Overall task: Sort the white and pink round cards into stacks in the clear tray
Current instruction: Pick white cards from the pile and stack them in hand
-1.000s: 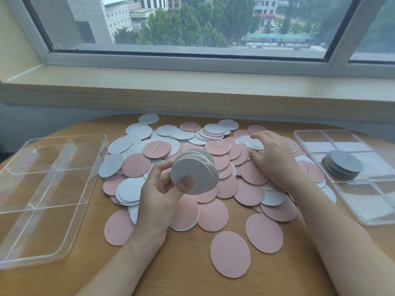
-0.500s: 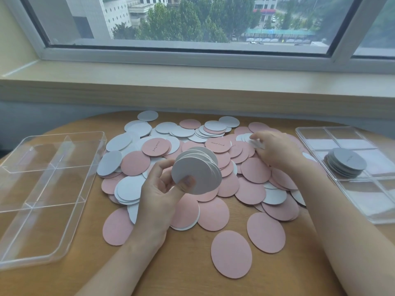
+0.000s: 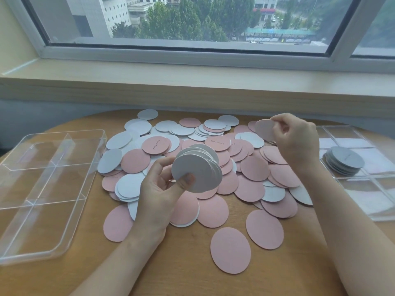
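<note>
A loose pile of white and pink round cards [image 3: 252,167] covers the middle of the wooden table. My left hand [image 3: 158,189] holds a fanned stack of white cards [image 3: 196,169] above the pile, thumb on its front face. My right hand [image 3: 297,144] is raised over the pile's right side and pinches a single white card [image 3: 265,130] by its edge. A clear tray [image 3: 384,206] at the right holds a stack of white cards [image 3: 345,160] in one compartment.
A second clear divided tray [image 3: 42,189] lies at the left of the table with nothing in it. A few single pink cards [image 3: 230,251] lie near the front. A windowsill and window run behind the table.
My right hand has lifted off the pile with one white card pinched in it. My left hand has stayed put with its stack.
</note>
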The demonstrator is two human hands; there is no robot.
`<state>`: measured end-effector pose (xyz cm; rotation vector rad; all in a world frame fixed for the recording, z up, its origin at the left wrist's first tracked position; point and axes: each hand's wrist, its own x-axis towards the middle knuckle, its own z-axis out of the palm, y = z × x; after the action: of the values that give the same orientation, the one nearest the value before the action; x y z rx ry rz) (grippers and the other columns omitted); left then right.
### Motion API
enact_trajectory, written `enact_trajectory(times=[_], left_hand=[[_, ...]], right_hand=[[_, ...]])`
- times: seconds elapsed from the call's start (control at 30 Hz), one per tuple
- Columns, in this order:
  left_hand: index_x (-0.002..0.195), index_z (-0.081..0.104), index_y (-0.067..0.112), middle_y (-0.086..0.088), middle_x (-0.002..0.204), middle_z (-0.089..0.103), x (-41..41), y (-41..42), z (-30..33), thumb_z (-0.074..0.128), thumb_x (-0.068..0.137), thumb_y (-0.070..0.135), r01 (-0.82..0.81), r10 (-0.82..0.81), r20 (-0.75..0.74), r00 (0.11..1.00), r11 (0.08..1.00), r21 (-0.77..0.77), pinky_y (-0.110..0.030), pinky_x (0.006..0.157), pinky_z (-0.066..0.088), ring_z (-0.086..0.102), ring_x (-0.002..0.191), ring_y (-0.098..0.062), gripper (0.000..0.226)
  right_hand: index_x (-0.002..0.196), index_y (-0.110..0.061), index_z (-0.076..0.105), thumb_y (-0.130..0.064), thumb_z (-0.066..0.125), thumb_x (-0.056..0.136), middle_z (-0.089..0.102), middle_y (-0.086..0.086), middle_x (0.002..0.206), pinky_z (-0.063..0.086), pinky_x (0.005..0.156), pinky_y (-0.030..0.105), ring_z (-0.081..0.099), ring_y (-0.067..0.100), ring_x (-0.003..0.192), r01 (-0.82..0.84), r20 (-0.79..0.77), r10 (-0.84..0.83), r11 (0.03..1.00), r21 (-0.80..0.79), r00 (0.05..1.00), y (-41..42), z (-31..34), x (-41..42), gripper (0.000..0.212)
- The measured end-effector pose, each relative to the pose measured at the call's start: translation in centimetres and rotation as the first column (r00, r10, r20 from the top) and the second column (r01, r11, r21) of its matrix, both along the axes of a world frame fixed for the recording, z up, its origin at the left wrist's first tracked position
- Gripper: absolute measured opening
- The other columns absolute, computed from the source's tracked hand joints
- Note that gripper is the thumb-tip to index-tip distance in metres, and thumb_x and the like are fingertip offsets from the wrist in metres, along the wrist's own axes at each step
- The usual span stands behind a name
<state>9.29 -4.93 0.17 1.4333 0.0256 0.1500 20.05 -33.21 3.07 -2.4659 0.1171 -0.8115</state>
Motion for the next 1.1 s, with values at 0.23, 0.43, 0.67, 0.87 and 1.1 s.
enact_trajectory(times=[0.23,0.43,0.67,0.87,1.1], left_hand=[[0.119,0.061,0.013,0.006,0.105,0.079,-0.2,-0.1,0.4,0.076,0.075,0.020,-0.010,0.010,0.007,1.000,1.000,-0.019,-0.015,0.077,0.053,0.073,0.096,-0.005,0.046],[0.125,0.056,0.024,0.003,0.109,0.078,-0.1,0.1,0.4,0.078,0.075,0.023,-0.071,0.071,-0.004,0.997,0.997,-0.025,-0.019,0.077,0.056,0.073,0.101,-0.011,0.055],[0.131,0.065,0.014,0.006,0.119,0.075,0.1,0.1,0.3,0.076,0.079,0.021,-0.077,0.077,0.010,0.997,0.997,-0.006,-0.014,0.081,0.053,0.070,0.110,-0.006,0.054],[0.118,0.070,0.013,0.003,0.111,0.078,0.2,0.2,0.0,0.077,0.075,0.020,-0.059,0.059,0.005,0.998,0.998,0.004,-0.016,0.080,0.054,0.072,0.104,-0.009,0.044],[0.115,0.069,0.012,0.005,0.106,0.078,0.4,0.0,-0.1,0.076,0.075,0.019,-0.078,0.078,0.016,0.997,0.996,-0.030,-0.013,0.076,0.054,0.072,0.097,-0.005,0.042]], right_hand=[[0.094,-0.014,0.077,-0.005,0.061,0.093,0.074,0.006,0.078,0.048,0.054,0.029,0.058,0.023,0.058,-0.435,-0.088,0.587,0.684,0.586,0.804,5.5,3.2,-3.7,0.019],[0.102,-0.009,0.075,-0.003,0.058,0.097,0.075,0.015,0.092,0.053,0.072,0.047,0.063,0.033,0.070,-0.517,-0.072,0.779,0.479,0.709,0.623,8.4,2.4,-4.5,0.018],[0.113,-0.009,0.073,-0.006,0.055,0.100,0.076,0.011,0.104,0.055,0.073,0.032,0.071,0.025,0.087,-0.533,-0.111,0.850,0.419,0.735,0.516,9.1,2.3,-5.0,0.023],[0.106,-0.018,0.075,-0.014,0.061,0.097,0.077,-0.006,0.097,0.057,0.086,0.034,0.071,0.011,0.097,-0.557,-0.153,0.676,0.696,0.454,0.721,6.3,1.9,-2.1,0.017],[0.128,-0.016,0.066,-0.012,0.064,0.089,0.064,0.000,0.134,0.041,0.107,0.041,0.056,0.024,0.127,-0.306,-0.363,0.219,0.930,-0.202,0.906,-1.0,-3.4,1.9,0.039]])
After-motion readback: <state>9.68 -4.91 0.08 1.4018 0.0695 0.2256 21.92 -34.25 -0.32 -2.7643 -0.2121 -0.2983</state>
